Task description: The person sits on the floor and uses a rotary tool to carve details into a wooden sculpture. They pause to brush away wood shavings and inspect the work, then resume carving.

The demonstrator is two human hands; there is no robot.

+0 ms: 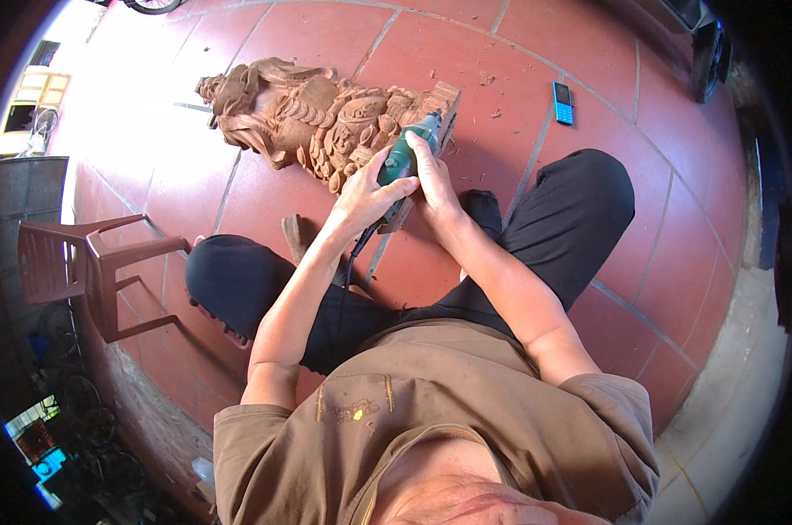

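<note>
While the left hand and right hand are both gripping the rotary tool over the right end of the carving, which is lying on the floor, light braced passes should be working best; can't tell if it's touching. Cord and scrap are crowding the carving's near side, phone is lying right of it, chair is standing near-left.

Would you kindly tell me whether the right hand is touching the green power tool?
Touching: the head view shows the right hand closed against the side of the green power tool, with no gap visible between them.
</note>
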